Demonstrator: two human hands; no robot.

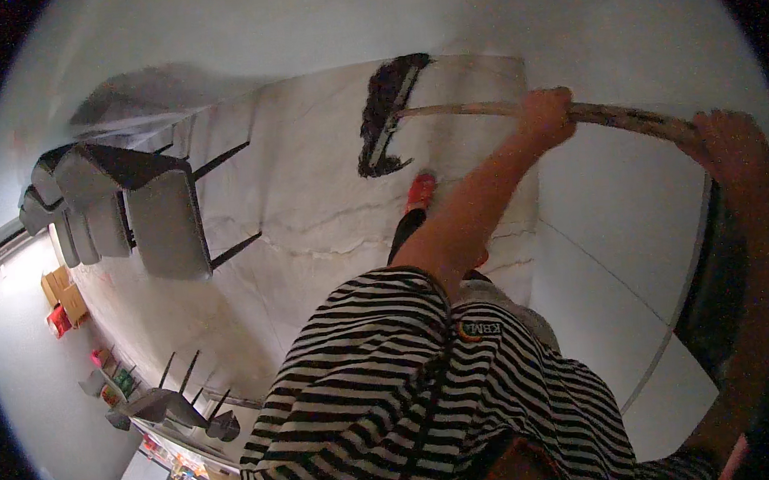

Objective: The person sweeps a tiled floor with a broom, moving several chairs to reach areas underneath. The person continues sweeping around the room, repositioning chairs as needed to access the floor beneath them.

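Observation:
A dust mop with a flat, dark shaggy head (379,107) lies on the pale marble-look floor (305,129), close to the wall. A light bar runs along the top of that head, and a long wooden handle (465,109) extends from it to the right. My left hand (547,118) is wrapped round the middle of the handle. Farther right, my right hand (731,146) grips its upper end, the arm bent round the right side. My red shoe (421,189) stands on the floor just nearer than the mop head.
Grey chairs (164,211) with thin black legs stand in a row at the left. A pale wall (342,20) runs along the far side, and white panels (616,242) rise at the right. Cardboard boxes (66,296) and more chairs (169,405) are at the lower left.

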